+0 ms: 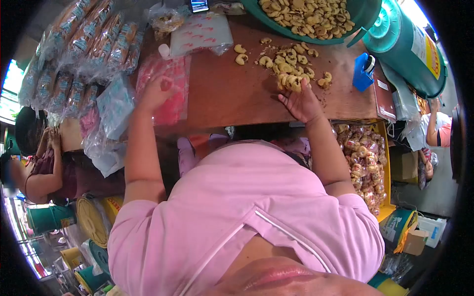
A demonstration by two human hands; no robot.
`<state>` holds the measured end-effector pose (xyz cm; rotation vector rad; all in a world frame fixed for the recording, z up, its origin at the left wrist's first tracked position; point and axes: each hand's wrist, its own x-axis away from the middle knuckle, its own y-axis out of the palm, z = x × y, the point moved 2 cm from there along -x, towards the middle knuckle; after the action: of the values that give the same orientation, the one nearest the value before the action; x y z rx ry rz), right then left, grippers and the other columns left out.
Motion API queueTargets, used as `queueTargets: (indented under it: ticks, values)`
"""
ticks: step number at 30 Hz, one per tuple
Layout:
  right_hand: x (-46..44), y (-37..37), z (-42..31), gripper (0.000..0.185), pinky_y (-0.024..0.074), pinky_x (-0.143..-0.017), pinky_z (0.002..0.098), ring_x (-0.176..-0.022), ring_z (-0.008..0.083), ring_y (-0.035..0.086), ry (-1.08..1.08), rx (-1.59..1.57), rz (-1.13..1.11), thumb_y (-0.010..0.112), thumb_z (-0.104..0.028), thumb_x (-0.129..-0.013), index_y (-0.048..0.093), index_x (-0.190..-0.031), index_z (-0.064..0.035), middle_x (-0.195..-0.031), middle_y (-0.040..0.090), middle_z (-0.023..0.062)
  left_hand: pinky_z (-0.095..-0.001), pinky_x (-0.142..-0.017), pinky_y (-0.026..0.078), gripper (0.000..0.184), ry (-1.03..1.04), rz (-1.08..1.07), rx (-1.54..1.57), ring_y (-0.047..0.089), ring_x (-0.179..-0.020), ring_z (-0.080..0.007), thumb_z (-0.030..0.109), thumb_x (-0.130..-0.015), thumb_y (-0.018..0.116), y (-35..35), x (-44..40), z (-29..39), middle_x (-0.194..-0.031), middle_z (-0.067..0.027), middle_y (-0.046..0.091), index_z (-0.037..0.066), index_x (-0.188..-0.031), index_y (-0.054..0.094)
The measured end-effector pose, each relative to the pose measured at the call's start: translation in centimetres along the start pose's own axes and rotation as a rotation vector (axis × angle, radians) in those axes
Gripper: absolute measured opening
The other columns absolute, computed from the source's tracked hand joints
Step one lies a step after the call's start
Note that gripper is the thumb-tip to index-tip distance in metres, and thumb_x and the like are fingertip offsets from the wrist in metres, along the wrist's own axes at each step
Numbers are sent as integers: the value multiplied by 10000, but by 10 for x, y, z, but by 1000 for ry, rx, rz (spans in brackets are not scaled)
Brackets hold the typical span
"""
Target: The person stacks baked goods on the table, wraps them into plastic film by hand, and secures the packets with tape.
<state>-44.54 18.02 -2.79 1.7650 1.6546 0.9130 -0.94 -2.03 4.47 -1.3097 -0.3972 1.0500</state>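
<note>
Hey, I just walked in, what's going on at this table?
Someone in a pink top is handling curved biscuits. Their right hand holds a few biscuits beside a loose pile on the brown table. Their left hand is at some pink plastic; I can't tell whether it grips any. More biscuits fill a green basin, and a yellow crate near the right arm holds clear-wrapped bundles.

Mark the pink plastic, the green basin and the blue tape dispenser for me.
Pink plastic (pixel 174 102): head view, on its flat surface.
Green basin (pixel 366 16): head view, on its bare wall.
Blue tape dispenser (pixel 361 79): head view, on its body.
</note>
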Motion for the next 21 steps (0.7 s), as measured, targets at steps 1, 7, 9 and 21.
queueTargets:
  ticks: [1, 7, 9, 21]
  values:
    - [0, 1, 0, 479, 472, -1067, 465, -1302, 234, 550, 5, 1, -27, 530, -456, -1049, 495, -1438, -178, -1416, 585, 39, -405, -1147, 382, 238, -22, -12, 2, 477, -1390, -321, 238, -896, 760, 5, 1, -4, -1471, -173, 534, 15, -964, 712]
    - [2, -2, 0, 501, 462, -1081, 469, -1319, 232, 540, -14, 12, -49, 512, -477, -1049, 501, -1441, -165, -1427, 580, 50, -430, -1139, 394, 226, -135, -130, 211, 485, -1370, -346, 230, -855, 793, 30, -11, -48, -1484, -191, 511, 46, -961, 712]
    - [3, 2, -1, 503, 451, -1093, 470, -1320, 229, 540, -20, 35, -105, 505, -475, -1053, 503, -1443, -157, -1429, 581, 48, -436, -1134, 401, 221, -129, -171, 94, 494, -1359, -351, 232, -853, 788, 23, -14, -44, -1483, -190, 510, 47, -948, 712]
    - [2, 1, 2, 500, 439, -1092, 456, -1323, 193, 538, -19, 65, -147, 506, -455, -1056, 510, -1450, -148, -1448, 570, 33, -445, -1131, 395, 282, -148, -180, -105, 471, -1370, -370, 320, -836, 802, 27, -15, -43, -1460, -176, 523, 74, -943, 714]
